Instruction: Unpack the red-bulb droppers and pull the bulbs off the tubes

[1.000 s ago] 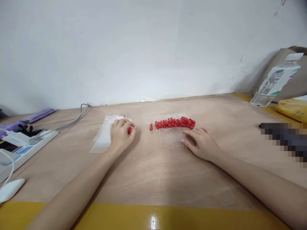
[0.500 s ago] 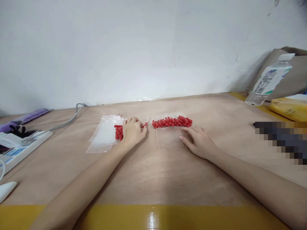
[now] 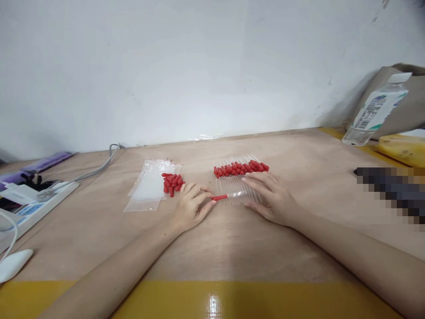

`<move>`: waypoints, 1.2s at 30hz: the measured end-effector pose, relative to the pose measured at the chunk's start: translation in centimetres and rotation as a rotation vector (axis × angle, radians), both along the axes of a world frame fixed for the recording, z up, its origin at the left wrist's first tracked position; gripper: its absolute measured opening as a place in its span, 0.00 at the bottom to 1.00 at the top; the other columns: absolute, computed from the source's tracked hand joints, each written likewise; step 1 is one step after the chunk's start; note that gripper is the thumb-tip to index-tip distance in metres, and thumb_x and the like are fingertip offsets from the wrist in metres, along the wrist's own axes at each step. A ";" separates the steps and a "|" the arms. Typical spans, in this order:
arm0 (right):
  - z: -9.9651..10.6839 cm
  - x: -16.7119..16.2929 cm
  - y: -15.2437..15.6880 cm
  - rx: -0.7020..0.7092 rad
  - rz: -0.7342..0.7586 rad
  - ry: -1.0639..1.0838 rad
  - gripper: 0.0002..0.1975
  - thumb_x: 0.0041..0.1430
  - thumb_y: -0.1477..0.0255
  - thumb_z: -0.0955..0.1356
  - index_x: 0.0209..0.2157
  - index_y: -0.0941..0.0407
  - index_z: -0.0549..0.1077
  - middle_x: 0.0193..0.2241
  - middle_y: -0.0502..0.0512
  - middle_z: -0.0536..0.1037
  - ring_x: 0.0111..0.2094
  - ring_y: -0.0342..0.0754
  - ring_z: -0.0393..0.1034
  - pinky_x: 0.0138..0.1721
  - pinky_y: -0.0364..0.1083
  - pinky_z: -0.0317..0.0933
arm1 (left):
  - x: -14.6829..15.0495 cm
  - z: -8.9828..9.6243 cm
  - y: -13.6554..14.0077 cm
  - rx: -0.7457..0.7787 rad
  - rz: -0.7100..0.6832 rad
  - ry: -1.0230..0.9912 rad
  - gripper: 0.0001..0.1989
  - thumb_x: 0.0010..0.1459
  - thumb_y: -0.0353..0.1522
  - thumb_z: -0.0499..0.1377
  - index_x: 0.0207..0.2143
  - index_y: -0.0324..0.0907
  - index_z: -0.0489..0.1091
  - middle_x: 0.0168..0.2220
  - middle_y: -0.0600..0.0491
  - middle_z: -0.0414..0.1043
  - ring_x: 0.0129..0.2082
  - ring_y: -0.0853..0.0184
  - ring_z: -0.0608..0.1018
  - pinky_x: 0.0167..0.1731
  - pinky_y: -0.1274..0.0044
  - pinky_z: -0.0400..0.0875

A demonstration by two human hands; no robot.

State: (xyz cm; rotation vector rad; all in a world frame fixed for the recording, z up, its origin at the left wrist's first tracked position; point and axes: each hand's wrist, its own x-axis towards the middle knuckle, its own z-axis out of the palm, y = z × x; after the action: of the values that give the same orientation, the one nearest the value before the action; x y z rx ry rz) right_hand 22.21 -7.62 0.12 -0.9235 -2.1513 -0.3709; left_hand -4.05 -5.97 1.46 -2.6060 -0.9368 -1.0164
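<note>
My left hand pinches the red bulb of a dropper. The clear tube of that dropper points right, above other clear tubes. My right hand is open beside it, thumb and fingers apart around the right end of the row; whether it touches a tube I cannot tell. Droppers with red rubber bulbs lie side by side between the hands, bulbs in a band and clear tubes on both sides. Left of them, a small pile of loose red rubber bulbs lies by my left hand's fingers.
Clear plastic zip bags lie left of the pile. A power strip with a grey cable is at far left, near a white object. At right stand a plastic bottle, a brown bag and a yellow packet.
My left hand has moved away from the pile of bulbs, rightward and nearer to me, with the dropper now lying level. My right hand has shifted slightly and its fingers are wider apart.
</note>
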 end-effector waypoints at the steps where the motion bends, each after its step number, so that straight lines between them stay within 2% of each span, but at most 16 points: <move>1: 0.0 -0.3 -0.1 0.001 0.012 -0.023 0.22 0.55 0.64 0.66 0.51 0.56 0.64 0.49 0.61 0.68 0.52 0.53 0.60 0.52 0.56 0.55 | 0.1 0.0 0.1 -0.002 -0.029 0.005 0.04 0.55 0.32 0.57 0.34 0.43 0.70 0.35 0.52 0.71 0.35 0.67 0.69 0.38 0.71 0.59; 7: -0.2 -2.1 -0.1 0.018 0.071 -0.024 0.07 0.57 0.70 0.64 0.36 0.55 0.73 0.37 0.53 0.76 0.45 0.49 0.65 0.51 0.54 0.54 | 0.1 -0.2 0.3 -0.028 -0.117 -0.019 0.05 0.54 0.31 0.58 0.35 0.42 0.70 0.36 0.51 0.71 0.36 0.66 0.71 0.38 0.70 0.63; 11: -0.3 -2.7 -0.3 0.007 0.122 0.002 0.06 0.57 0.73 0.64 0.34 0.55 0.73 0.34 0.51 0.77 0.42 0.46 0.66 0.51 0.52 0.53 | 1.0 -0.3 0.0 -0.109 -0.199 -0.028 0.16 0.54 0.31 0.58 0.46 0.41 0.66 0.45 0.46 0.68 0.48 0.62 0.69 0.47 0.68 0.65; 13: -0.3 -2.9 -0.4 0.000 0.142 0.006 0.06 0.57 0.73 0.64 0.35 0.55 0.73 0.34 0.50 0.77 0.42 0.46 0.66 0.52 0.52 0.53 | 1.5 -0.4 -0.1 -0.102 -0.266 0.004 0.18 0.54 0.32 0.58 0.49 0.40 0.64 0.47 0.47 0.68 0.50 0.62 0.68 0.50 0.67 0.65; 18: -0.4 -3.2 -0.5 -0.031 0.162 0.009 0.07 0.57 0.71 0.64 0.36 0.55 0.73 0.35 0.51 0.77 0.42 0.46 0.66 0.53 0.54 0.52 | 2.1 -0.7 0.0 -0.009 -0.320 0.025 0.10 0.55 0.28 0.57 0.41 0.39 0.68 0.38 0.50 0.74 0.42 0.66 0.74 0.47 0.70 0.69; 21: -0.7 -3.3 -0.3 -0.050 0.184 -0.004 0.09 0.58 0.70 0.64 0.40 0.55 0.72 0.38 0.52 0.76 0.43 0.47 0.67 0.53 0.55 0.53 | 2.2 -0.8 0.0 0.010 -0.310 0.023 0.09 0.56 0.29 0.56 0.40 0.39 0.68 0.38 0.49 0.75 0.41 0.66 0.75 0.46 0.70 0.70; 26: -1.3 -3.6 0.0 -0.048 0.280 0.063 0.09 0.59 0.74 0.62 0.41 0.57 0.70 0.39 0.54 0.76 0.43 0.44 0.68 0.53 0.51 0.58 | 2.2 -0.6 -0.1 0.022 -0.303 0.047 0.09 0.56 0.32 0.56 0.40 0.39 0.68 0.39 0.50 0.75 0.42 0.67 0.75 0.48 0.71 0.69; 36: -1.0 -3.7 -0.4 -0.070 0.342 0.045 0.05 0.58 0.77 0.62 0.33 0.59 0.69 0.31 0.53 0.75 0.36 0.42 0.69 0.50 0.47 0.61 | 1.9 -0.1 -0.2 0.039 -0.320 0.173 0.06 0.58 0.29 0.53 0.36 0.38 0.68 0.36 0.51 0.76 0.45 0.67 0.74 0.54 0.70 0.63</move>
State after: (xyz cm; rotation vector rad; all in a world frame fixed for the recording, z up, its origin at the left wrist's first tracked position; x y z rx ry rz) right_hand 18.48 -8.07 -0.89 -0.5778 -2.2407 -0.1043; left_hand -2.19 -6.17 1.38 -2.8130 -0.4663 -0.8446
